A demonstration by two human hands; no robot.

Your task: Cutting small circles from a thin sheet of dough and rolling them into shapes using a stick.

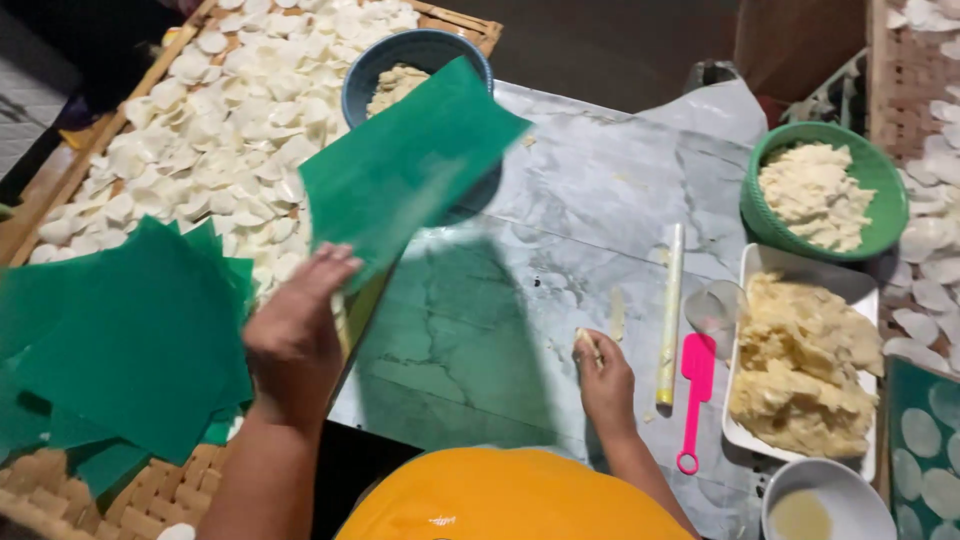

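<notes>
No packages, labels, signs or screens

Matt green plastic sheet (405, 165), woven bamboo tray (60, 190), glossy marble-look tabletop (600, 190), pink plastic scraper (694, 400).

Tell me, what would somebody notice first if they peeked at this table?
Probably the big green sheet that the left hand lifts over the middle of the table, with a pile of green sheets at the left. Behind it, a woven tray is covered in small white discs. At the right, a white tray and a green basket hold pale yellow dough, and the right hand pinches a little piece.
</notes>
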